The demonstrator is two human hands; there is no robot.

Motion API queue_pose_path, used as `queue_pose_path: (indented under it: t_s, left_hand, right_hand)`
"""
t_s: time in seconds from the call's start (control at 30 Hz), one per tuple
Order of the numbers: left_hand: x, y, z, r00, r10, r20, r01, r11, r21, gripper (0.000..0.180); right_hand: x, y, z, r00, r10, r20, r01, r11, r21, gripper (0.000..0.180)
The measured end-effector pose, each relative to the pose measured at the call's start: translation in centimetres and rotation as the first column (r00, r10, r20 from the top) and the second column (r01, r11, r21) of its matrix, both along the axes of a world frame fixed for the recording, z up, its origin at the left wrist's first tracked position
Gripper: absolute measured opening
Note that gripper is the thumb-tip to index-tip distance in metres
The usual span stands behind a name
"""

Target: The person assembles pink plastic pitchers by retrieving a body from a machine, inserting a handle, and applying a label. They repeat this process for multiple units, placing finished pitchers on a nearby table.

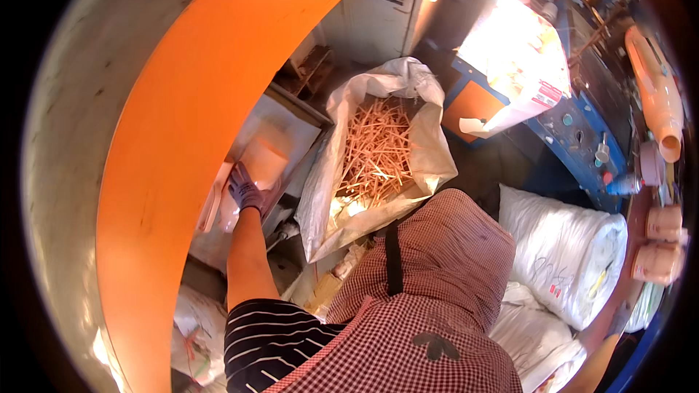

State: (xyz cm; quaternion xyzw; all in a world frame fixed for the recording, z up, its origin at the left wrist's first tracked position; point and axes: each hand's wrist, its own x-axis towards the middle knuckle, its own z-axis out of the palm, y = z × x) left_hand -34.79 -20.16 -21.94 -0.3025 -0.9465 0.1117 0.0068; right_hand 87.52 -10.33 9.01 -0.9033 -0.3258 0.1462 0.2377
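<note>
My left hand (pixel 246 188), in a grey-purple glove, reaches into a shallow metal-edged bay at the left. Its fingers are stretched out and apart, touching or just over pale peach-coloured pieces. A blocky peach piece (pixel 263 161) lies just beyond the fingers, and a long flat peach piece (pixel 215 195) lies to their left. My right hand (pixel 621 318) appears only as a small gloved part at the lower right, beside the bench edge; its fingers cannot be made out.
An open white woven sack (pixel 429 142) full of thin orange-pink sticks (pixel 375 147) stands in front of me. A large curved orange panel (pixel 156 175) rises at the left. White wrapped bundles (pixel 557 251) sit at my right, below a cluttered bench with an orange bottle (pixel 659 94).
</note>
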Motion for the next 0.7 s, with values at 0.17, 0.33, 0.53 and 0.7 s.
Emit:
queue_pose_path:
  t_s: [0.17,0.33,0.53,0.7]
  left_hand:
    - [-1.7,3.2,-2.5,0.996,0.094,0.005,-0.091,0.977,-0.192,0.134]
    - [-1.9,1.6,-1.2,0.996,0.000,0.091,-0.008,0.996,0.089,0.140]
    - [3.0,0.8,7.0,0.982,-0.182,0.045,0.140,0.875,0.464,0.127]
    - [11.3,3.4,21.1,0.787,-0.582,0.204,0.359,0.702,0.616,0.122]
  right_hand:
    - [-13.7,3.0,0.9,0.876,0.337,0.346,-0.360,0.933,0.005,0.034]
    - [-34.7,11.8,2.9,0.697,0.578,0.425,-0.646,0.763,0.021,0.024]
    - [-55.4,22.1,2.8,0.171,0.714,0.678,-0.969,0.248,-0.017,0.027]
    - [-63.8,29.7,0.6,0.024,0.631,0.775,-0.995,0.089,-0.042,0.023]
